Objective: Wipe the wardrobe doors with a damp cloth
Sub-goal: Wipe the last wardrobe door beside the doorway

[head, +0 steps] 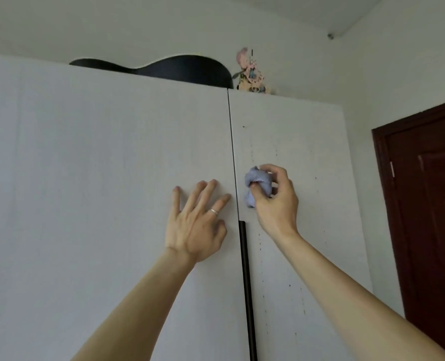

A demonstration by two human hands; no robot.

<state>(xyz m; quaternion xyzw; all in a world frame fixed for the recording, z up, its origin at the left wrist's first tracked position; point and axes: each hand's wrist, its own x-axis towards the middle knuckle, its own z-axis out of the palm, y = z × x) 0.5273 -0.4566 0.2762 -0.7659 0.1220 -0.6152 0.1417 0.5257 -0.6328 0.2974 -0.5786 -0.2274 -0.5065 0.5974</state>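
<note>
Two pale wardrobe doors fill the view: the left door and the right door, split by a thin vertical gap. My left hand presses flat on the left door with fingers spread, just left of the gap. My right hand grips a crumpled pale blue cloth against the right door, close to the gap. Small dark specks run down the right door. A black vertical handle strip starts just below the hands.
On top of the wardrobe lie a black curved case and a pastel decorated object. A dark red room door stands at the right, past the wardrobe's side edge. White wall and ceiling lie above.
</note>
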